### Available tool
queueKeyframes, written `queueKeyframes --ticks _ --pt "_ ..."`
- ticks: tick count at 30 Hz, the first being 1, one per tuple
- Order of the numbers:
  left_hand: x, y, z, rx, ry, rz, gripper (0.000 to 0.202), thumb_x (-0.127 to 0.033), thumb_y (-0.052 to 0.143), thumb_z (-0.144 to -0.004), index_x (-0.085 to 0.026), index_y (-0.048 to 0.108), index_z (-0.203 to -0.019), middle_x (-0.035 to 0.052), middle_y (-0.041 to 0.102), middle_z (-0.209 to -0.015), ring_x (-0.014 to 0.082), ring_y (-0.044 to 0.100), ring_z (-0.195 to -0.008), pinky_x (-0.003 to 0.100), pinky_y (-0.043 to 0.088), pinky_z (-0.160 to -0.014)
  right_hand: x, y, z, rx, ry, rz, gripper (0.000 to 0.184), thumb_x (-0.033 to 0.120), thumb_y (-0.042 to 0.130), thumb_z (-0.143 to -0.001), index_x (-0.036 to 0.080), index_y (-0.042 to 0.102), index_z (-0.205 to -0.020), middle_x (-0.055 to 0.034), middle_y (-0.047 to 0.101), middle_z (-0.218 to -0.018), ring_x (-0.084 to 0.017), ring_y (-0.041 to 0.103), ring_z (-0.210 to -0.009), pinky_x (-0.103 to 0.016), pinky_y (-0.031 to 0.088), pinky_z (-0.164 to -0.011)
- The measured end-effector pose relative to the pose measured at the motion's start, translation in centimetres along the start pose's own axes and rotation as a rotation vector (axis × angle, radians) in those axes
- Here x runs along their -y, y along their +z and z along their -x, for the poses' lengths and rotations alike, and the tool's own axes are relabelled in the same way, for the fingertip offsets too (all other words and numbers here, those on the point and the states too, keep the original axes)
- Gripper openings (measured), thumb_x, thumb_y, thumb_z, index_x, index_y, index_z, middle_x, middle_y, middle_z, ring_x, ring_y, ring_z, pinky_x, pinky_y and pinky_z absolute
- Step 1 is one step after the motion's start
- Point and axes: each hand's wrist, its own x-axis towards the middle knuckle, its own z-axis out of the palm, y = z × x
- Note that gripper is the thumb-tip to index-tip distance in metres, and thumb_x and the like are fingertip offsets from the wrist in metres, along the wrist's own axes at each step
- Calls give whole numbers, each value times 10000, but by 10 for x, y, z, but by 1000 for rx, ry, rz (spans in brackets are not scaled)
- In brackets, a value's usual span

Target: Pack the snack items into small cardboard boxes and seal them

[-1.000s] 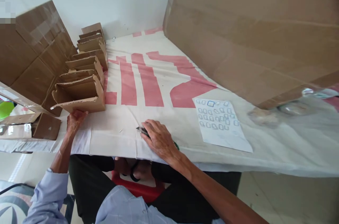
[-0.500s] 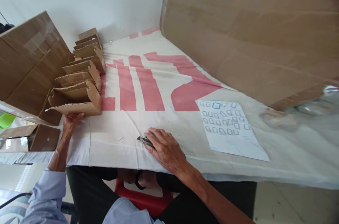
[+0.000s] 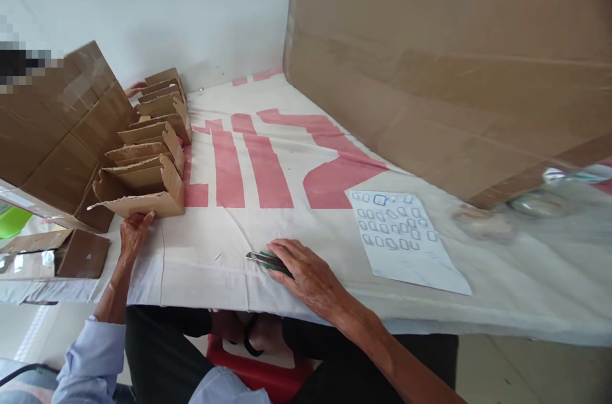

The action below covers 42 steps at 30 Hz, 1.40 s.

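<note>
My left hand (image 3: pixel 132 232) rests at the near end of a row of small folded cardboard boxes (image 3: pixel 143 165), fingertips touching the nearest one, fingers loosely stretched. My right hand (image 3: pixel 306 273) lies flat on the white cloth near the table's front edge, fingers over a green-handled utility knife (image 3: pixel 262 259) whose metal tip sticks out to the left. A white sheet with several small blue square outlines (image 3: pixel 399 235) lies to the right of that hand.
The table wears a white cloth with large pink shapes (image 3: pixel 268 162). A big cardboard panel (image 3: pixel 444 66) leans across the back right. A large brown carton (image 3: pixel 52 130) stands at left. Another person's fingers (image 3: pixel 135 88) show behind the box row. Clear plastic items (image 3: pixel 526 203) lie at right.
The view has shifted slightly. My right hand has slid a little along the front edge with the knife under it. My left hand stays at the nearest box.
</note>
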Motion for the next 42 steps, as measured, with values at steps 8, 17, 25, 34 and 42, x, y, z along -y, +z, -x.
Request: queueKeyframes --ticks 8,17,25,34,42 --pt "-4 12 14 -71 -16 49 427 -650 698 -821 -235 725 -720 124 795 -771 331 740 -800 415 538 -752 -6 -1 15 -54 -11 17 315 187 685 -1000 255 761 -1297 -125 791 -1242 -301 771 -1122 -430 658 -937" --pt "-4 13 14 -123 -22 73 387 -610 735 -808 -238 703 -709 113 780 -764 301 720 -786 398 538 -746 -17 8 25 -154 -56 -20 323 230 619 -1058 232 783 -1336 -139 817 -1270 -297 794 -1141 -440 685 -970" --pt "-3 9 13 -105 -12 85 401 -619 760 -791 -232 719 -694 105 776 -748 295 718 -753 389 542 -709 -18 13 26 -162 -32 -22 325 230 633 -1043 256 793 -1325 -136 823 -1269 -309 801 -1148 -457 696 -965" --pt "-1 5 13 -80 10 93 400 -618 760 -800 -232 737 -695 107 782 -771 301 727 -765 401 551 -726 -15 6 22 -154 -48 -11 283 222 615 -1063 223 769 -1300 -143 821 -1241 -296 806 -1105 -445 701 -953" --pt "-1 3 13 -69 -1 105 440 -662 751 -770 -230 734 -685 115 782 -755 313 722 -764 421 531 -739 -16 10 23 -198 -80 4 260 233 628 -1067 206 761 -1288 -144 821 -1224 -297 806 -1090 -445 705 -945"
